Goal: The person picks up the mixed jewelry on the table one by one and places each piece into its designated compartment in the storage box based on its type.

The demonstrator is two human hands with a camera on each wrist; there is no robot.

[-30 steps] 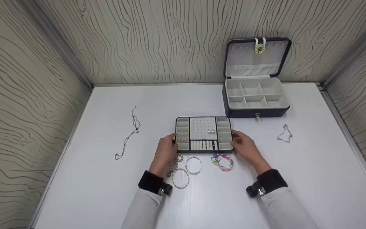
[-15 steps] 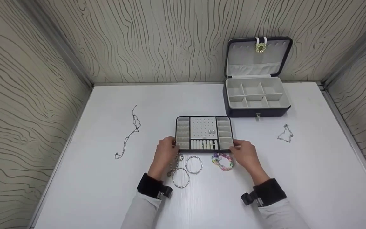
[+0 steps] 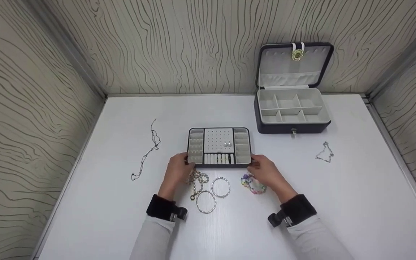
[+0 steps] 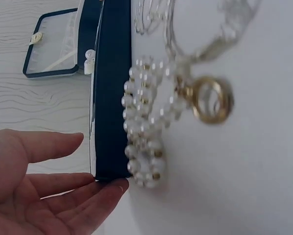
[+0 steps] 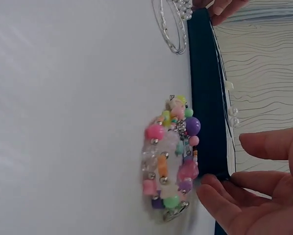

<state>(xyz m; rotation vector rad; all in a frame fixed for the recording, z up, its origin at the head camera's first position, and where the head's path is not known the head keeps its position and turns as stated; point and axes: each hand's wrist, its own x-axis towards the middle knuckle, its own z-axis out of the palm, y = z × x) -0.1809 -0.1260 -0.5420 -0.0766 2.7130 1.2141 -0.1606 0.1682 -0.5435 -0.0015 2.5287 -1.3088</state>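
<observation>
A dark blue jewelry tray (image 3: pixel 219 141) with pale compartments lies near the middle of the table. It carries two pearl earrings (image 3: pixel 227 144) on its perforated panel and a few rings in the ring slots. My left hand (image 3: pixel 178 170) holds the tray's left end, fingers at its side and thumb over the rim. At the opposite end my right hand (image 3: pixel 265 171) holds it the same way. A pearl necklace (image 4: pixel 144 98) with a gold ring clasp lies beside the front wall near the left hand. By the right hand sits a colourful beaded bracelet (image 5: pixel 168 156), partly hidden in the head view.
An open jewelry box (image 3: pixel 293 110) with divided compartments stands at the back right, its lid raised. Two silvery bangles (image 3: pixel 221 187) lie in front of the tray. A long thin chain (image 3: pixel 146 151) is at the left, a short chain (image 3: pixel 325 152) at the right.
The tray has shifted left and slightly away from me, with both hands moving along at its ends. More of the pearl necklace now shows. The right hand had earlier slid nearer the front corner.
</observation>
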